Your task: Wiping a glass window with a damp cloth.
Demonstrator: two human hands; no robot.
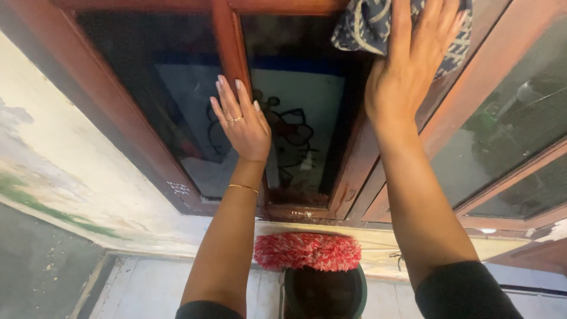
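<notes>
Wooden window frame [231, 53] fills the view. Right hand [413, 56], fingers spread flat, presses a patterned blue cloth [366, 23] against the upper glass pane [301, 112]; left hand [242, 121], fingers together, braces the frame. Lower glass seemingly remains unwiped.

Your left hand [243, 121] lies flat on the window pane [295, 118], just right of the frame's upright bar [231, 47]. Your right hand [413, 59] sits higher and further right, pressing a cloth [360, 26] against the glass (near the top rail). Below the sill [177, 233], between your forearms, a fluffy mop head [307, 251] rests on a bucket [323, 292].
</notes>
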